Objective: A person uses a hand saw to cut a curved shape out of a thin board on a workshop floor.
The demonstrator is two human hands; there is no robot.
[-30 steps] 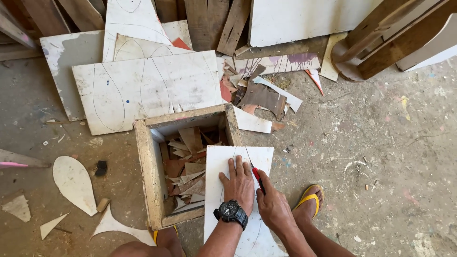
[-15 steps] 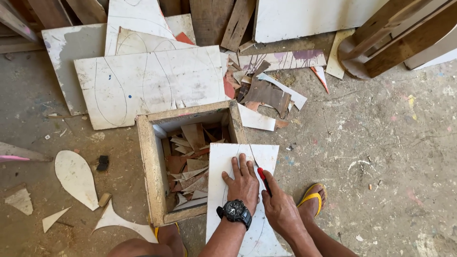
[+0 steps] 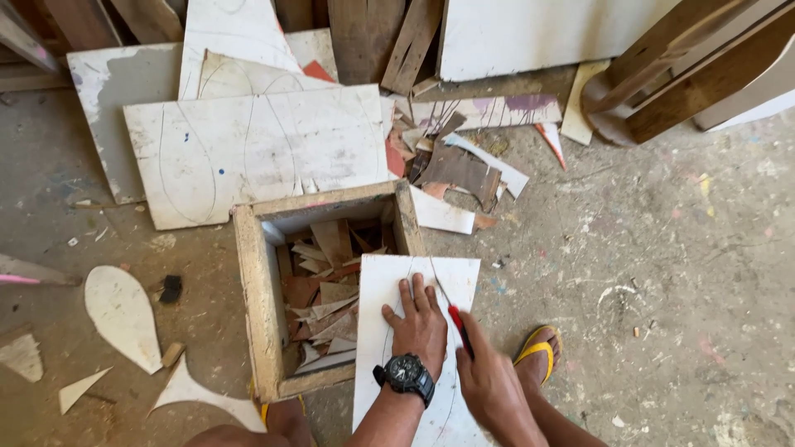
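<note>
Wooden box (image 3: 257,306) crowds the left — bare floor (image 3: 662,273) right.

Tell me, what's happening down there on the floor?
A person crouches over a white board that lies partly across the corner of an open wooden box filled with offcuts. The left hand, with a black watch on the wrist, presses flat on the board. The right hand grips a red-handled tool whose thin blade rests along a curved line drawn on the board. Other white cut-out shapes lie on the concrete floor.
</note>
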